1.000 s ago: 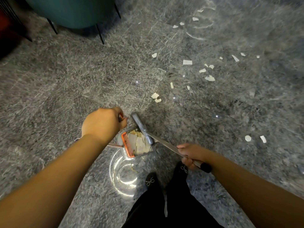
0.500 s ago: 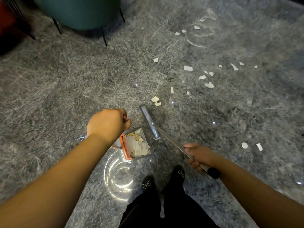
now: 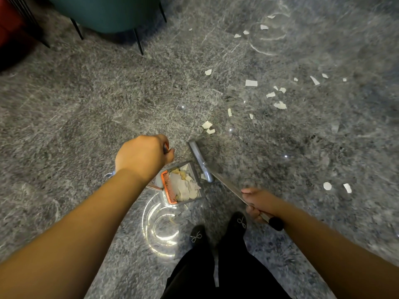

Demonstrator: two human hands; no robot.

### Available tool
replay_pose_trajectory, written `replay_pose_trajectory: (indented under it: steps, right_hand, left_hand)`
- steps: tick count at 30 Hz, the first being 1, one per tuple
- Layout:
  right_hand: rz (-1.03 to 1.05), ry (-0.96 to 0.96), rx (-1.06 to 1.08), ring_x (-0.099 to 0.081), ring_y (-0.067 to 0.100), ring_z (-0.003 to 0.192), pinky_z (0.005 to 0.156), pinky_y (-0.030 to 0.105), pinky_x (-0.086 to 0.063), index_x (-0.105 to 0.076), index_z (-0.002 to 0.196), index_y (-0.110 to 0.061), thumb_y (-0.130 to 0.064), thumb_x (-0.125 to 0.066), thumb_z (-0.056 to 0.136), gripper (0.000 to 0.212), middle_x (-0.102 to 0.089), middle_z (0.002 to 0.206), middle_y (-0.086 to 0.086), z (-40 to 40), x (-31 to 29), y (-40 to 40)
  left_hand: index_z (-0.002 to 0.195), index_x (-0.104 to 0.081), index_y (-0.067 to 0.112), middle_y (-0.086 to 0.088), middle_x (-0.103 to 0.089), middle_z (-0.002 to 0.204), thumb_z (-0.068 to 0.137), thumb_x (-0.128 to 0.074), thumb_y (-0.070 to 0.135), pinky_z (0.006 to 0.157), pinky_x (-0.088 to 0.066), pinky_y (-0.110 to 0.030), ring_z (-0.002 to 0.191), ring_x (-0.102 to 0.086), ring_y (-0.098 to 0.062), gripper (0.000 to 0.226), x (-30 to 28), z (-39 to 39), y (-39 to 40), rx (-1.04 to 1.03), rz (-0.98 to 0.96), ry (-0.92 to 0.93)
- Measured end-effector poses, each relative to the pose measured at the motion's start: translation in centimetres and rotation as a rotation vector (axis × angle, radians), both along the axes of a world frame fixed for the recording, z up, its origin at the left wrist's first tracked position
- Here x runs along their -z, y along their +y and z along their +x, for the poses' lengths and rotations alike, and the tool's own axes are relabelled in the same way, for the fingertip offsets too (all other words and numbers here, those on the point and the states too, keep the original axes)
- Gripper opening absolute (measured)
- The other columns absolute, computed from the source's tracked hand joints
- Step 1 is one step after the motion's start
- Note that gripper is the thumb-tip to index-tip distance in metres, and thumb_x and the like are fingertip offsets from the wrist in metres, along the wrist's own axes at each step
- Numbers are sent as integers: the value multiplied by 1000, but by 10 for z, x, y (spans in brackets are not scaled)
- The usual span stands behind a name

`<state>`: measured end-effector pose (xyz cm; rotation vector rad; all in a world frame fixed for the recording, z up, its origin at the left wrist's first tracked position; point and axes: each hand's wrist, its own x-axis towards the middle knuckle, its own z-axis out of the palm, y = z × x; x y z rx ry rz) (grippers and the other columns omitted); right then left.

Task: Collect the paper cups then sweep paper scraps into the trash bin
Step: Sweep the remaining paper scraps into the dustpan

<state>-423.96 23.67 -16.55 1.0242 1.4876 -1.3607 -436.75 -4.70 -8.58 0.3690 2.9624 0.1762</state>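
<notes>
The broom head point(image 3: 199, 161) is now further from the person than one second ago: before it was lying against the mouth of the dustpan point(image 3: 183, 184), and now it is lifted away and reaches out over the floor point(image 3: 86, 117), its far end near the two closest paper scraps point(image 3: 208, 127). The dustpan is still in nearly the same place, just in front of the feet, with the pile of collected scraps point(image 3: 186, 187) still inside. I judge that one sweep is finished and the next one begins; much paper still lies ahead and to the right, so the task is far from done. No paper cups and no trash bin are visible here.

The left hand point(image 3: 142, 157) is curled tightly round the dark top of the dustpan handle point(image 3: 165, 148). The right hand point(image 3: 258, 203) is wrapped round the thin metal broom stick point(image 3: 226, 185), near its black end cap point(image 3: 276, 223).

The floor is polished grey stone with white veins, very glossy: it reflects a ring of light point(image 3: 159, 227) under the dustpan. The scraps are small, flat, torn white pieces, so light that a fast stroke can scatter them. The dustpan is a grey plastic box with an orange toothed comb point(image 3: 168, 189) on one edge. The broom head is narrow and grey. At the top stands a teal chair point(image 3: 108, 14) on thin black legs
</notes>
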Motion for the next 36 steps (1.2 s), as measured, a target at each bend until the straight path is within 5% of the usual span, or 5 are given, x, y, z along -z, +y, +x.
replay_pose_trajectory:
  steps: [10,17,36]
  right_hand:
    - [-33,38,21,-37,8,36,36,17,-33,-45,133,-33,-28,-37,104,31,-46,60,6,10,-29,7]
    - [95,116,-157,-40,8,31,34,16,-34,-36,143,-16,-21,-37,104,40,-48,55,8,-7,2,7]
    - [-91,36,-35,-34,8,36,37,16,-31,-39,138,-35,-27,-32,105,35,-43,58,3,14,3,-5]
  left_hand:
    - [96,-67,29,11,-37,55,89,-59,49,43,-25,-20,54,-44,-21,24,0,0,1,-2,-15,9]
    - [94,-67,27,8,-43,57,90,-59,50,44,-27,-21,57,-49,-22,24,-2,2,3,-1,-7,9]
    - [93,-67,25,9,-39,54,89,-61,48,43,-24,-20,53,-45,-22,24,-3,-1,2,-6,-16,29]
